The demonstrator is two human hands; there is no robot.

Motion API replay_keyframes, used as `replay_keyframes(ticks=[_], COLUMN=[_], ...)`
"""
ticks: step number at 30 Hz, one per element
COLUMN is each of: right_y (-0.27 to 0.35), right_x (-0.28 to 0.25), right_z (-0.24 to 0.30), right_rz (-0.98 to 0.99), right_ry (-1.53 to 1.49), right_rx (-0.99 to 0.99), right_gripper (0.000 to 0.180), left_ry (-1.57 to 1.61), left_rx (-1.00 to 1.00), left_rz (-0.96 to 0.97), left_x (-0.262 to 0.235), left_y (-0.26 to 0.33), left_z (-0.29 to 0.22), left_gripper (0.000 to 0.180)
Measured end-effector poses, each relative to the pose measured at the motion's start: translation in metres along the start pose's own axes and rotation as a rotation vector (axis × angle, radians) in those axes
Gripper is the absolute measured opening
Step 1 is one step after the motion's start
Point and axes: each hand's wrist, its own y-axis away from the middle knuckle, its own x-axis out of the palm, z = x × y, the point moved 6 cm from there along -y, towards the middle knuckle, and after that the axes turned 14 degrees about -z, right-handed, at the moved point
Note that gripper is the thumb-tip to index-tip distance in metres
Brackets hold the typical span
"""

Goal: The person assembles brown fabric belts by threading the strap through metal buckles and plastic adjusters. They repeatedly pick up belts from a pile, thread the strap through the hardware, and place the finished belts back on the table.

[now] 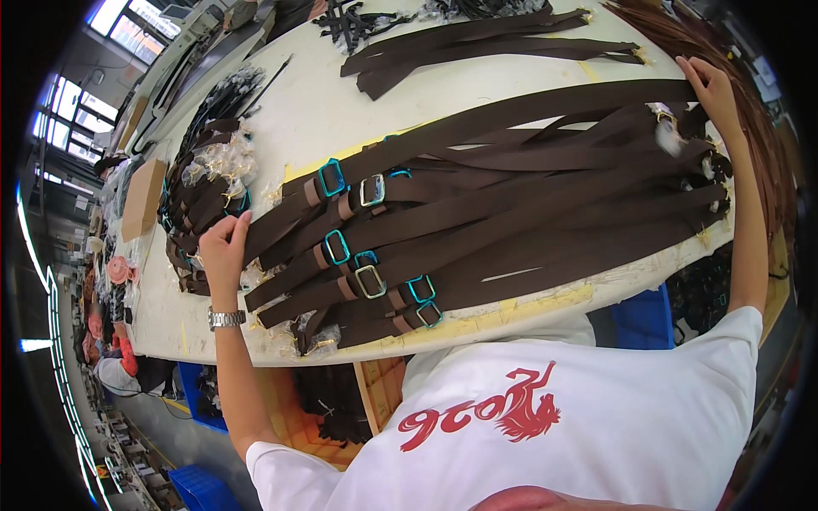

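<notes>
A long dark brown strap (511, 111) stretches across the table between my two hands. Its left end is pinched by my left hand (223, 249), which has a metal watch on the wrist. At the far right my right hand (709, 89) closes thumb and fingers on the other end. A rectangular buckle (324, 180) with blue film on it sits on this strap, near my left hand. Under and in front of it lies a spread of similar brown straps (528, 217). Several have buckles, some blue-covered, such as one pale metal buckle (383, 279).
Bundled straps with clear plastic wrap (226, 162) lie left. More brown straps (486, 44) are at the back. Brown strips (771, 162) hang off the right side. A cardboard box (143, 200) stands left; a blue crate (643, 319) sits below the pale table (298, 106). Another person (119, 375) is left.
</notes>
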Motion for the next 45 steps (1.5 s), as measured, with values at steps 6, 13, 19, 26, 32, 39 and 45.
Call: replay_keyframes(ticks=[6, 13, 19, 26, 32, 39, 45], right_y=[0.051, 0.002, -0.04, -0.045, -0.052, -0.045, -0.025], right_x=[0.071, 0.216, 0.363, 0.437, 0.436, 0.43, 0.426], right_z=[-0.044, 0.101, 0.248, 0.335, 0.347, 0.349, 0.329], right_rz=[0.311, 0.169, 0.056, 0.103, 0.091, 0.143, 0.268], right_ry=[0.329, -0.035, -0.168, -0.183, -0.207, -0.209, -0.183], right_rx=[0.029, -0.208, -0.623, -0.782, -0.751, -0.796, -0.868], right_gripper=[0.038, 0.011, 0.022, 0.045, 0.033, 0.024, 0.014], left_ry=[-0.11, -0.022, -0.049, -0.028, 0.034, 0.059, -0.277], left_rx=[0.142, 0.129, 0.197, -0.003, -0.129, -0.112, 0.019], left_rz=[-0.003, -0.018, -0.186, -0.192, -0.201, -0.234, -0.29], left_x=[0.034, 0.015, -0.016, -0.046, -0.044, -0.06, -0.07], left_y=[0.034, 0.035, 0.06, 0.116, 0.142, 0.102, 0.043], left_z=[-0.028, -0.035, -0.079, -0.084, -0.081, -0.057, 0.057], left_gripper=[0.039, 0.007, 0.007, 0.011, 0.008, 0.003, 0.007])
